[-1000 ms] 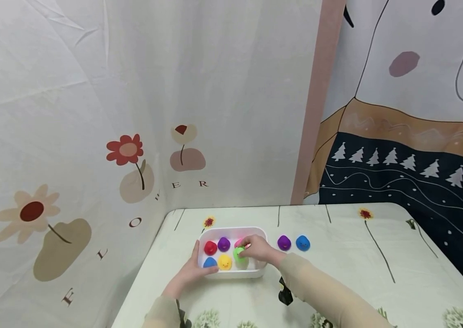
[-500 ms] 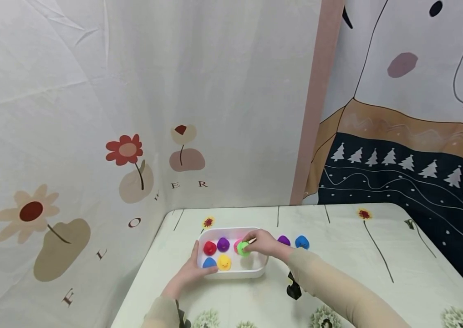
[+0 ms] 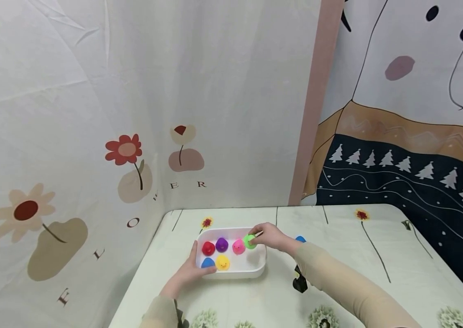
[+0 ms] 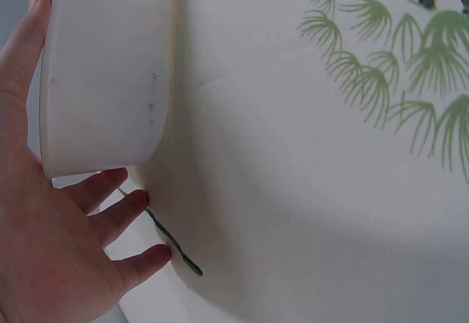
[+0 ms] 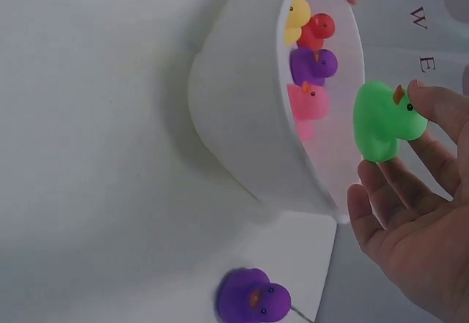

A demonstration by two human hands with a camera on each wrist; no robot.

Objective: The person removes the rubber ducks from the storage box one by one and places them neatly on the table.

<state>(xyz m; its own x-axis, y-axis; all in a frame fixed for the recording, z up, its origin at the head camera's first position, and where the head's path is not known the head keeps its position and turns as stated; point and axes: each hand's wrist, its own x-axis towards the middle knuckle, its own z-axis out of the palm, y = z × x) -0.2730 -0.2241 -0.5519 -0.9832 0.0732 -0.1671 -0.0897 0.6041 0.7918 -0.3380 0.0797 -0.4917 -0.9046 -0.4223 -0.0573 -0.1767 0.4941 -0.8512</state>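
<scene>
A green rubber duck (image 3: 249, 241) is pinched between thumb and fingers of my right hand (image 3: 270, 238), above the right end of a white plastic tub (image 3: 237, 274). My left hand (image 3: 189, 274) holds the tub's near left corner, thumb along the front and fingers at the left end; the left wrist view shows those fingers spread beside the wall. Inside the tub sit a red duck (image 3: 208, 248), a purple duck (image 3: 221, 244), a pink duck (image 3: 238, 247), a yellow duck (image 3: 222, 263) and a blue duck (image 3: 208, 263), the last partly covered by the left thumb.
Outside the tub on its right, another purple duck (image 5: 249, 297) stands on the table, hidden in the head view behind the right hand. Another blue duck (image 3: 300, 238) shows just above the right sleeve. A flower-print cloth (image 3: 338, 259) covers the table, with printed curtains behind.
The right hand has moved the green duck rightward and back, away from the pink duck, which now shows fully. The right forearm now covers the outside purple duck. The left hand keeps its place.
</scene>
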